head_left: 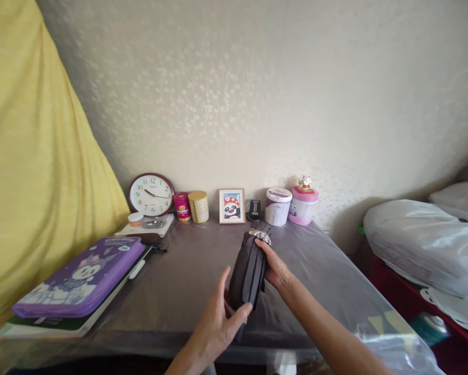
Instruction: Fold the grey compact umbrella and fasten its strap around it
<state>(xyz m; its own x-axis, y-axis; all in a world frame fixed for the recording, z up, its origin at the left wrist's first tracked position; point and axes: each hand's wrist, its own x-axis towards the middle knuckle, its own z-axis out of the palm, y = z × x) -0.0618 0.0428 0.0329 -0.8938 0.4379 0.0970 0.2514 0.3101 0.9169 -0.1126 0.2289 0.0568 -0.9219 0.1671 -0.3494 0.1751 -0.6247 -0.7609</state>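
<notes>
1. Against the pale wall (234,104), the desk (194,260) carries a clock (151,195), presumably out of the way.
2. Over the desk's middle tilts a dark bundle (246,273), fingers of the right hand (275,268) grasping its far end.
3. The left hand (218,320) spreads its fingers around the bundle's near end, probably for steadying.
</notes>
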